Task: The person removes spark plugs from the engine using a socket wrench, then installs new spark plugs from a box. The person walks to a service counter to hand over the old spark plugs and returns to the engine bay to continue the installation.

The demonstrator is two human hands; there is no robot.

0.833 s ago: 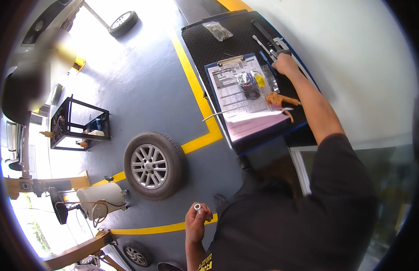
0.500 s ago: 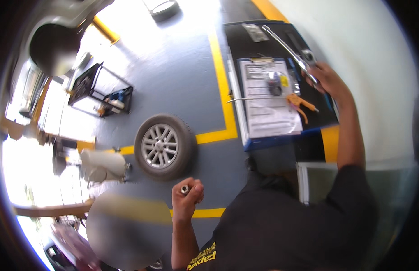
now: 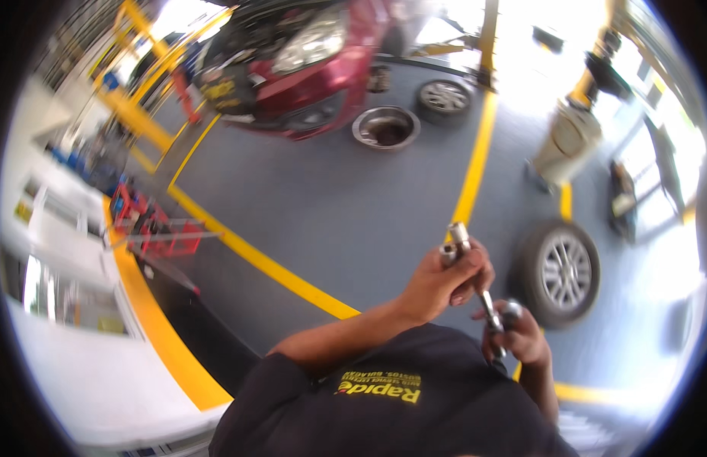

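Observation:
My left hand (image 3: 448,282) reaches across my front, with its fingers closed around chrome socket tool pieces. A short chrome socket (image 3: 448,253) and a longer chrome end (image 3: 458,231) stick out above the fingers. Below that hand a slim chrome bar (image 3: 485,301) runs down to my right hand (image 3: 521,339), which is closed round its lower part. A rounded chrome piece (image 3: 513,309) shows at the right fingers. Blur and the fingers hide how the pieces join.
A tyre on an alloy wheel (image 3: 559,274) stands close by on the right. Farther off are a beige tank (image 3: 570,141), a round metal rim (image 3: 385,129), another wheel (image 3: 445,99) and a red car (image 3: 315,84). A red cart (image 3: 151,221) stands at the left by a white wall.
My view has swung left from the black tool table to the car and floor. The right hand has brought the chrome bar away from the table, and both hands have come together.

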